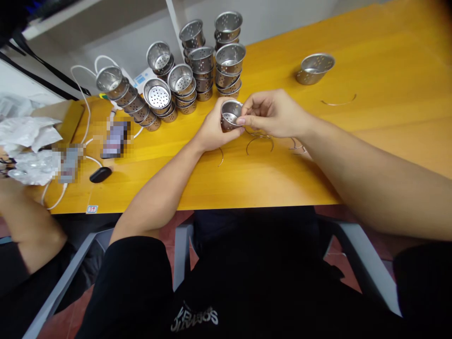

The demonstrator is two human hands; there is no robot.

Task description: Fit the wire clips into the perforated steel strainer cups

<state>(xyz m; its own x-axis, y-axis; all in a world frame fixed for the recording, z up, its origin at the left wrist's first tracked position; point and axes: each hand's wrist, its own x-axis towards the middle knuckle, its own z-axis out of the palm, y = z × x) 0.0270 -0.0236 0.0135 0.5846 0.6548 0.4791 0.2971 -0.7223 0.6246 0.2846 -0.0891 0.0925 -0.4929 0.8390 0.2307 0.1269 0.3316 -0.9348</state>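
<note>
Metal cup [230, 118] | left hand [213, 126] clasping | right hand [273, 114] pinching (at rim)

The left forearm [167, 176] slants up and inward to the left hand [213, 126], which is curved into a clasp, its thumb [231, 138] stretched along the near side. From the right, the bare right forearm [367, 169] reaches in across the body. The right hand [270, 113] meets the left, its fingers [253, 102] bent and its thumb tip pressed inward in a pinch.

Cup stacks [181, 79] blocking past left hand [213, 126], open tabletop [271, 63] toward lone cup [312, 75]
</note>
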